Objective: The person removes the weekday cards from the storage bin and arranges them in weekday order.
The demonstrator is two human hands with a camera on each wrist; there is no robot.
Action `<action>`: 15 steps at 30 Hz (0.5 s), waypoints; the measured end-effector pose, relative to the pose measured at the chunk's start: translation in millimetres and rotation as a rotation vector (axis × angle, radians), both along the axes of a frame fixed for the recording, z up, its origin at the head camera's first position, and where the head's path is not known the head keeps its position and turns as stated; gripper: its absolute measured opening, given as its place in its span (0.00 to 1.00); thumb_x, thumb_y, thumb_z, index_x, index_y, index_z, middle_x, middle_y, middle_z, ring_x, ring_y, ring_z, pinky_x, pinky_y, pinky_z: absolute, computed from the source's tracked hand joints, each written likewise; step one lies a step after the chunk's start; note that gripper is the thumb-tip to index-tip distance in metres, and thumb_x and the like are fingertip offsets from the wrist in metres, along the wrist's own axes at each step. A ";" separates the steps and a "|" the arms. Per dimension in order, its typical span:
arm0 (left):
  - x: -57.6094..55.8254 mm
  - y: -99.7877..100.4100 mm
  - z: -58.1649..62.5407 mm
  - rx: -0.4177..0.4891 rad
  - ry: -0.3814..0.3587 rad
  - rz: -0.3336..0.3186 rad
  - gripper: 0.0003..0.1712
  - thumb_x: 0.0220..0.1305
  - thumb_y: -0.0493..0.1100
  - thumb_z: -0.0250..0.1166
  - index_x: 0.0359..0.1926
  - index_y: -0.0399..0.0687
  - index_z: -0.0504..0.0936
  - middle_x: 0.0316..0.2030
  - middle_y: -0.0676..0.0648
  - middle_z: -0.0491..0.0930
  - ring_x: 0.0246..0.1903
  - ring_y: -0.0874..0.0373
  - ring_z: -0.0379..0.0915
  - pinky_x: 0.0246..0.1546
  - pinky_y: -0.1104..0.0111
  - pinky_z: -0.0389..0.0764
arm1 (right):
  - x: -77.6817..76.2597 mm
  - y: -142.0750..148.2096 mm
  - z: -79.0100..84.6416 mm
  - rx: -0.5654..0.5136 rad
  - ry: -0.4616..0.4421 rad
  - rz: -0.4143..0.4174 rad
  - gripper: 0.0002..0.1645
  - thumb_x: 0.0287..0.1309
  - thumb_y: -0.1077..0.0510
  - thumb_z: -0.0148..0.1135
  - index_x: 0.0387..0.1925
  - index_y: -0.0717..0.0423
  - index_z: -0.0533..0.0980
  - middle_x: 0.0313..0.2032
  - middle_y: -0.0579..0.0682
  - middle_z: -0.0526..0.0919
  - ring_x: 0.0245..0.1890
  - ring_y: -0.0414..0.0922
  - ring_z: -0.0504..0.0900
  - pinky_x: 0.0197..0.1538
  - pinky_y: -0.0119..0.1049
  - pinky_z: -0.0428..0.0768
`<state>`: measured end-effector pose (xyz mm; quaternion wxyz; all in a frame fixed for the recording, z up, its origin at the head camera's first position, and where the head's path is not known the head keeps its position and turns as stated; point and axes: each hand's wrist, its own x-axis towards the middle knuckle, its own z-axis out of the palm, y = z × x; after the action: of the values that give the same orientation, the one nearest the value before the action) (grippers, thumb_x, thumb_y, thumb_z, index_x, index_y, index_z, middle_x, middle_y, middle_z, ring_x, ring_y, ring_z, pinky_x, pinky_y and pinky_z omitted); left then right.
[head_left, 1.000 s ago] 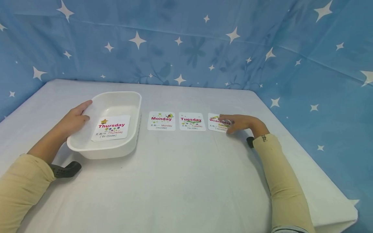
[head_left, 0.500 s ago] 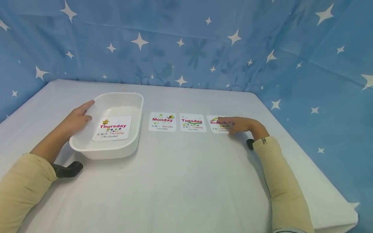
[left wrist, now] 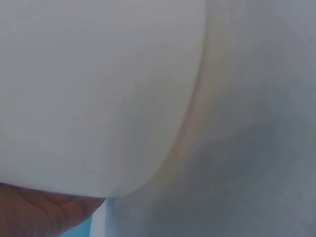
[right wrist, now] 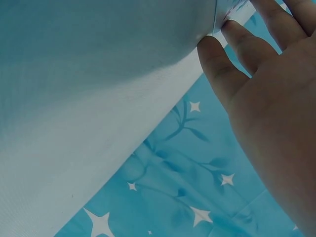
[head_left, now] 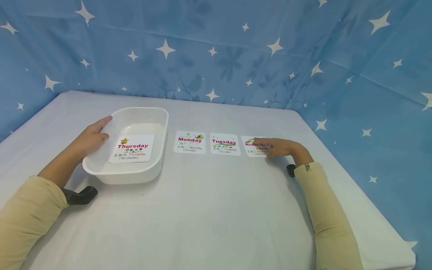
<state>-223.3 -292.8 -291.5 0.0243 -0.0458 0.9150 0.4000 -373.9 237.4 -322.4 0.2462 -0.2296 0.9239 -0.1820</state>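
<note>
In the head view my left hand [head_left: 90, 140] grips the left side of a white plastic tray [head_left: 158, 150], the thumb over the rim. In it lies a Thursday flash card [head_left: 131, 149], apparently on top of another card. Monday [head_left: 189, 142] and Tuesday [head_left: 225, 144] cards lie face up in a row to the tray's right. At the row's right end, my right hand [head_left: 278, 147] rests extended fingers on the Wednesday card [head_left: 251, 149], covering its right part. The right wrist view shows the right hand's fingertips against that card's edge.
A white cloth covers the table [head_left: 202, 217]. Behind it and along the right hangs a blue star-patterned curtain [head_left: 216, 48]. A black wrist-worn device [head_left: 81, 195] juts out beneath the left sleeve.
The Wednesday card has slid slightly left, closer to the Tuesday card, under my right hand. My left hand and the tray keep their place; the head view has shifted a little.
</note>
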 end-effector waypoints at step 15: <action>-1.8 2.9 -3.3 0.025 0.006 0.000 0.35 0.66 0.35 0.35 0.71 0.47 0.32 0.70 0.37 0.27 0.68 0.35 0.27 0.65 0.41 0.42 | -0.8 1.4 -3.2 -0.013 -0.005 0.008 0.49 0.41 0.68 0.53 0.69 0.45 0.54 0.71 0.56 0.46 0.68 0.58 0.47 0.66 0.61 0.51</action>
<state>-225.1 -289.9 -294.8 0.0222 -0.0442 0.9101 0.4114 -374.7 238.8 -325.6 0.2479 -0.2346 0.9211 -0.1875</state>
